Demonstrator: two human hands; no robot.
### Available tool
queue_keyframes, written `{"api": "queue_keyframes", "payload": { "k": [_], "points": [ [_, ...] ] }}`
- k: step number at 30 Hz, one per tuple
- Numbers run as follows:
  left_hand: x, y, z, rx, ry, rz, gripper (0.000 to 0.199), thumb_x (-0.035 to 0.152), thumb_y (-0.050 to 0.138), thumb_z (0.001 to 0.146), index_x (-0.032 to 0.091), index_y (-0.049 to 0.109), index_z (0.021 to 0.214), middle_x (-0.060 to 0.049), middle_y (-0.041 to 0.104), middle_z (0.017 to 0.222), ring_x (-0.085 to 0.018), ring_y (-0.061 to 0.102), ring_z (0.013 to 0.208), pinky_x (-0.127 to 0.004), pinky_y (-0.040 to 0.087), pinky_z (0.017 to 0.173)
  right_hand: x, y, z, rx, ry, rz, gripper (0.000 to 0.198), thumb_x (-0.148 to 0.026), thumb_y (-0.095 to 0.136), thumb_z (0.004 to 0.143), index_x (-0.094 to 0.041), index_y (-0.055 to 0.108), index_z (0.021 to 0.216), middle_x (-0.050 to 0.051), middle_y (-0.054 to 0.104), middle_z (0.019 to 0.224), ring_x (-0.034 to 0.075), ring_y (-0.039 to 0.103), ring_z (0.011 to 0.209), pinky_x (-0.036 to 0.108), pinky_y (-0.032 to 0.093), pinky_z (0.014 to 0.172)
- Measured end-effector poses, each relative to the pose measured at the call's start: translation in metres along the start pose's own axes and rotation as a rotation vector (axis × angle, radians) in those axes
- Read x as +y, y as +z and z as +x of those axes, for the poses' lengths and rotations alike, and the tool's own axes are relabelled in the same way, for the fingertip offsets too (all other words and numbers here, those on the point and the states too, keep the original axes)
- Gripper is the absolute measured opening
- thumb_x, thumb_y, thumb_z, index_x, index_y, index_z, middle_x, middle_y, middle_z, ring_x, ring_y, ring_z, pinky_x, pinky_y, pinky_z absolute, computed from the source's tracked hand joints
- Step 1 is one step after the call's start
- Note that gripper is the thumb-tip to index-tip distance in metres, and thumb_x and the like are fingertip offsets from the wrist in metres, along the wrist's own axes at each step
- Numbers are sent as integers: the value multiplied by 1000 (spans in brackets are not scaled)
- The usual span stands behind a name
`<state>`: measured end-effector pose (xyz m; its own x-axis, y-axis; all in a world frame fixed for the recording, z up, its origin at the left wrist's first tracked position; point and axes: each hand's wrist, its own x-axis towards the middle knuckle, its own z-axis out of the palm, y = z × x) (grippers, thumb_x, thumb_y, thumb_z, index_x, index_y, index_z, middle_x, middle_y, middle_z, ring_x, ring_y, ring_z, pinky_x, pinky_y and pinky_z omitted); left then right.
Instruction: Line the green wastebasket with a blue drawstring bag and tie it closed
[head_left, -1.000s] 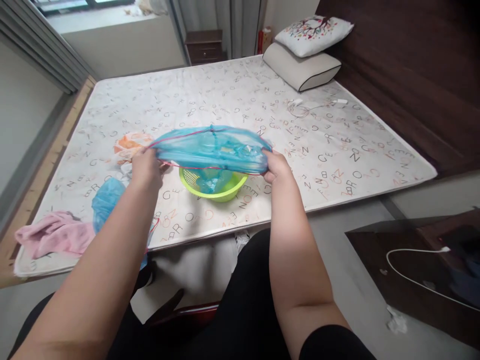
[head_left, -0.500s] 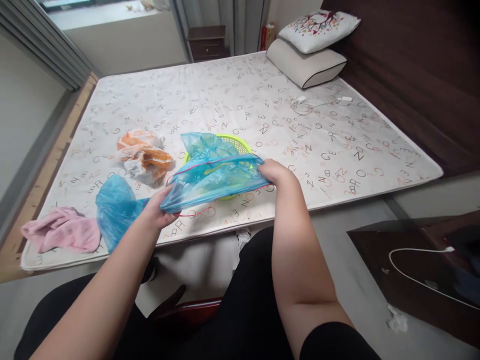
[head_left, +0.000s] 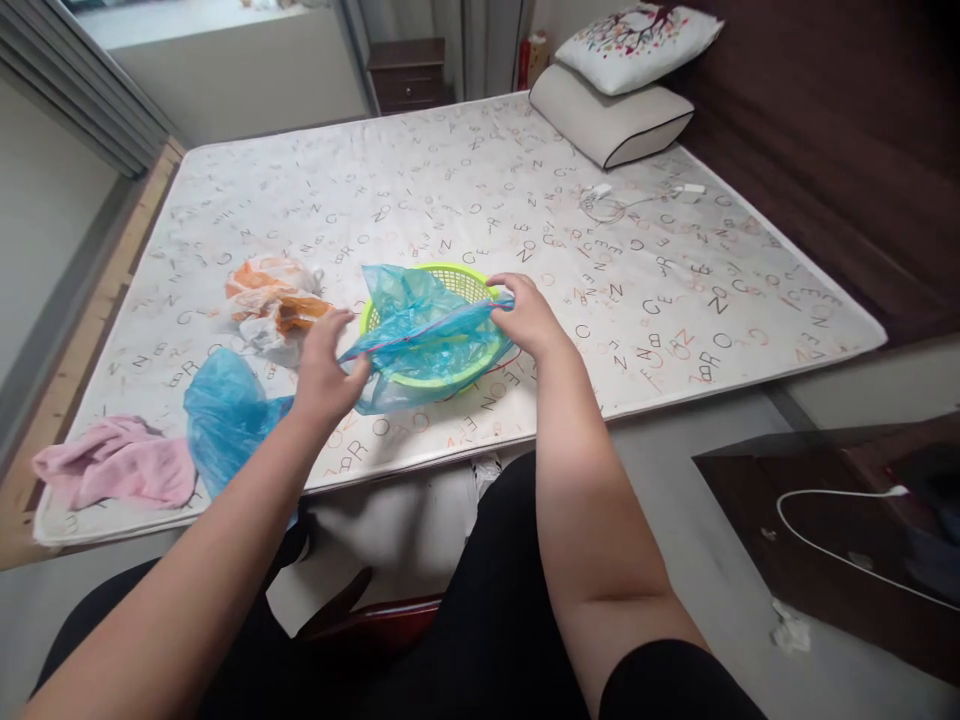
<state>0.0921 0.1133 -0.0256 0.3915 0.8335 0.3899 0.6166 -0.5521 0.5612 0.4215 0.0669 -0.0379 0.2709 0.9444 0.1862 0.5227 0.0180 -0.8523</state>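
A translucent blue plastic bag [head_left: 435, 335] with a pink-red drawstring lies in and over a yellow-green mesh basket [head_left: 459, 272], some of it hanging over the near rim. My left hand [head_left: 326, 370] has the bag's left corner between curved fingers and thumb. At the basket's right rim, my right hand [head_left: 525, 315] grips the other end of the gathered edge. The drawstring edge stretches across the basket between both hands. Left of my left wrist is a second, crumpled blue bag [head_left: 225, 415], partly hidden by my forearm.
On the mattress [head_left: 262, 190] lie a crumpled orange-and-white bag [head_left: 274, 300], a pink cloth [head_left: 120, 465] and a coiled white cable [head_left: 600, 205]. Two pillows [head_left: 611, 115] are stacked at the back right. A dark table [head_left: 840, 530] stands at the right.
The held edge, stretched wide in front of the basket before, has moved away from me and narrowed over it. More basket rim shows. Both hands have moved forward.
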Motion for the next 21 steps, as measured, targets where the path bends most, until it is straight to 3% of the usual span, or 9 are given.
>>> {"api": "queue_keyframes", "payload": {
  "k": [3, 5, 7, 9, 11, 13, 14, 16, 21],
  "points": [
    [26, 9, 32, -411, 198, 156, 75, 25, 66, 85, 24, 46, 157, -11, 43, 166, -30, 36, 156, -45, 28, 130, -1, 8, 3, -64, -57, -140, 30, -8, 57, 77, -20, 70, 100, 11, 67, 121, 26, 59, 120, 43, 43, 113],
    [33, 29, 52, -554, 170, 254, 82, 31, 66, 87, 19, 39, 163, -15, 39, 169, -34, 37, 156, -47, 31, 128, -2, 13, 5, -51, -46, -178, 21, -12, 58, 81, -20, 69, 96, 11, 68, 114, 27, 60, 113, 43, 45, 108],
    [32, 56, 66, -672, 77, 341, 88, 34, 68, 86, 14, 36, 165, -22, 43, 165, -39, 47, 148, -49, 39, 122, -3, 15, 6, -1, -37, -178, 16, -14, 59, 83, -20, 68, 95, 11, 67, 112, 27, 59, 111, 43, 45, 105],
    [27, 82, 72, -855, -42, 358, 79, 34, 71, 82, 12, 52, 155, -25, 60, 150, -42, 60, 135, -51, 45, 115, -5, 14, 6, 37, -44, -156, 13, -15, 60, 83, -21, 66, 92, 11, 67, 112, 27, 59, 111, 41, 46, 103],
    [24, 100, 71, -1101, -235, 248, 55, 33, 73, 77, 15, 74, 130, -22, 75, 125, -41, 70, 117, -52, 52, 105, -8, 13, 7, 40, -70, -126, 12, -13, 60, 82, -22, 65, 89, 10, 66, 112, 26, 59, 110, 39, 46, 101],
    [24, 106, 71, -1278, -453, 61, 34, 36, 74, 75, 18, 81, 103, -19, 80, 103, -38, 76, 97, -50, 58, 91, -10, 12, 7, 33, -89, -94, 11, -13, 60, 82, -22, 63, 86, 8, 66, 110, 24, 59, 108, 38, 46, 101],
    [25, 105, 72, -1283, -510, -26, 29, 38, 74, 75, 20, 81, 97, -17, 80, 97, -36, 76, 90, -48, 59, 86, -10, 12, 8, 39, -80, -77, 9, -14, 60, 82, -23, 62, 85, 8, 66, 110, 24, 59, 108, 37, 46, 101],
    [26, 92, 78, -1104, -465, -70, 21, 37, 73, 76, 23, 79, 91, -13, 80, 91, -33, 75, 85, -45, 59, 83, -9, 13, 8, 74, -9, -42, 5, -19, 60, 85, -23, 61, 86, 7, 67, 106, 24, 59, 105, 38, 46, 100],
    [7, 38, 99, -286, -155, 196, 20, 21, 72, 77, 25, 74, 96, -12, 75, 106, -37, 68, 113, -52, 50, 106, -7, 14, 8, 166, 206, 52, 14, -18, 53, 87, -24, 61, 97, 3, 67, 97, 21, 60, 96, 33, 48, 92]
  ]
}}
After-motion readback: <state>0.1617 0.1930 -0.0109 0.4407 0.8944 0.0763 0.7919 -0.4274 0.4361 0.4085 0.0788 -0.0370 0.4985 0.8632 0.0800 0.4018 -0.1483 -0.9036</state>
